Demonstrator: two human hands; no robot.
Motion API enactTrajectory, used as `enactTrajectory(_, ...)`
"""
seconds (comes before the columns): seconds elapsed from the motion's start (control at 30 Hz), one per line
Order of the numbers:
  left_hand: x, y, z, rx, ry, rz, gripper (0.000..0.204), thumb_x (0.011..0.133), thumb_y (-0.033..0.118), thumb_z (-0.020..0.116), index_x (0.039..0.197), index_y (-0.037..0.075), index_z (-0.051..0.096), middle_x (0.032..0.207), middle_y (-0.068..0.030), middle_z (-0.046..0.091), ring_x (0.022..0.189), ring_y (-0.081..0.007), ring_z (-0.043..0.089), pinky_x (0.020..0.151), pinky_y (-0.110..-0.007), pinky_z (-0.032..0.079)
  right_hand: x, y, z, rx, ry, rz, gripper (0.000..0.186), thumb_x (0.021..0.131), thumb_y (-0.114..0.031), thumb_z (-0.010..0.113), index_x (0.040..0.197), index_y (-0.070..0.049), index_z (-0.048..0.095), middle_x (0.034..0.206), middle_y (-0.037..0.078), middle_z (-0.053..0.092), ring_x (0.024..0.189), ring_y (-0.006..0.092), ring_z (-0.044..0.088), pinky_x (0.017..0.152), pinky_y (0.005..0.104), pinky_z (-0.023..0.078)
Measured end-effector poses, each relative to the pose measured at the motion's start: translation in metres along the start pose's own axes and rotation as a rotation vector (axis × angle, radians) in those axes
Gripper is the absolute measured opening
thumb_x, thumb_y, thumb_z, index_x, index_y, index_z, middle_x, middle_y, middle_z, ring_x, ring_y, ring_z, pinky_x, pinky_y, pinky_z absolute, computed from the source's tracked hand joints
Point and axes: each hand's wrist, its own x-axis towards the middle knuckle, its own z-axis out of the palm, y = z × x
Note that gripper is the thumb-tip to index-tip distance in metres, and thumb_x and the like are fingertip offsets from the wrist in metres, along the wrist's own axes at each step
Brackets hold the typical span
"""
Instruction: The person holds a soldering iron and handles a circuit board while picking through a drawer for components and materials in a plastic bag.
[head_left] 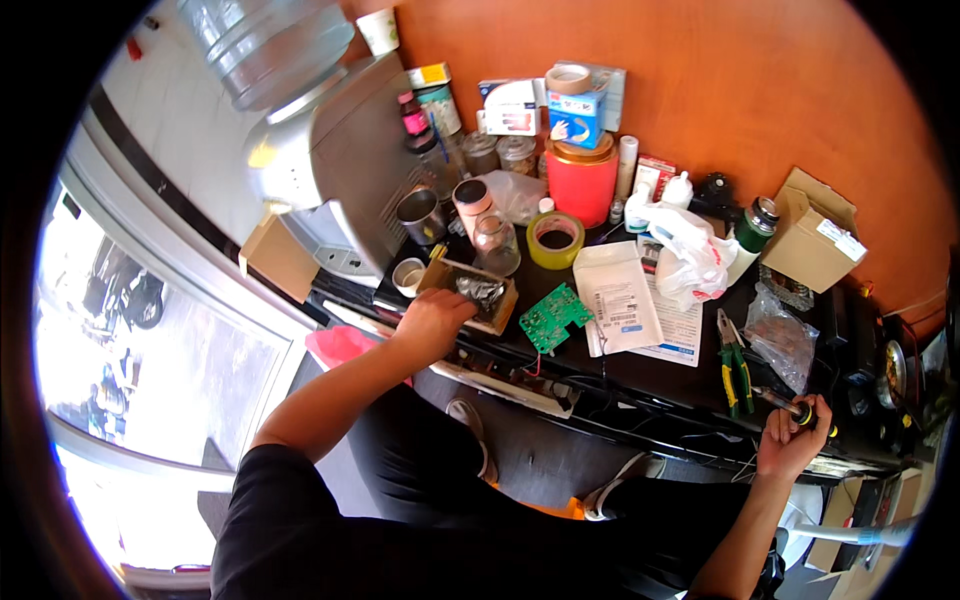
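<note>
My left hand is at the near-left end of a small open box containing something crinkled and silvery; its fingers are curled, and what they grip is hidden. My right hand grips a screwdriver with a black and yellow handle at the desk's right front. Pliers with green and yellow handles lie just left of it. Between my hands are a green circuit board with thin wires and a white padded envelope on papers.
The dark desk holds jars, yellow tape, a red canister, plastic bags and a cardboard box. A water dispenser stands at the back left, beside a bright glass door. Below are my legs and an open drawer front.
</note>
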Motion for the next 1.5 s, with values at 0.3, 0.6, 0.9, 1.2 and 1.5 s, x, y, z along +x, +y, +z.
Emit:
enactTrajectory(0.3,-0.028,0.021,0.017,0.062,0.07,0.057,0.021,0.072,0.012,0.062,0.094,0.011,0.062,0.09,-0.0024,0.062,0.088,-0.0234,0.061,0.079,-0.037,0.046,0.006,0.001,-0.009,-0.003,-0.059,0.041,0.021,0.096,-0.025,0.057,0.087,-0.007,0.063,0.064,0.002,0.052,0.042,0.0071,0.032,0.042,0.0234,0.024)
enactTrajectory(0.6,-0.03,0.024,0.024,0.138,0.049,-0.003,0.026,0.077,0.013,0.06,0.102,0.011,0.064,0.099,-0.0016,0.065,0.095,-0.0214,0.058,0.085,-0.034,0.044,0.011,0.003,-0.013,0.002,-0.135,0.083,0.02,0.097,-0.025,0.058,0.087,-0.007,0.062,0.059,0.0,0.046,0.042,0.0078,0.031,0.043,0.024,0.024)
enactTrajectory(0.9,-0.064,0.043,-0.031,-0.126,0.113,-0.082,0.029,0.072,0.001,0.061,0.099,0.01,0.066,0.083,-0.0089,0.064,0.081,-0.0287,0.061,0.072,-0.041,0.049,0.009,0.002,-0.015,-0.029,-0.151,0.084,0.022,0.097,-0.024,0.057,0.085,-0.006,0.059,0.075,0.005,0.057,0.044,0.0076,0.033,0.042,0.0241,0.025)
enactTrajectory(1.2,-0.114,0.108,0.109,-0.313,-0.745,0.272,0.035,0.084,0.013,0.059,0.116,0.023,0.066,0.084,-0.0148,0.065,0.083,-0.0351,0.067,0.075,-0.048,0.053,0.011,0.006,0.002,0.023,-0.207,0.118,0.022,0.097,-0.023,0.054,0.087,-0.004,0.059,0.074,0.007,0.058,0.044,0.0085,0.034,0.044,0.0244,0.026)
enactTrajectory(1.5,-0.155,0.114,0.318,-0.198,-0.752,0.065,0.023,0.085,0.017,0.057,0.097,0.009,0.074,0.096,-0.0171,0.072,0.089,-0.0337,0.071,0.078,-0.047,0.057,0.005,0.015,0.014,-0.029,-0.128,0.102,0.02,0.094,-0.024,0.059,0.083,-0.007,0.063,0.063,0.001,0.052,0.042,0.0087,0.033,0.043,0.0248,0.026)
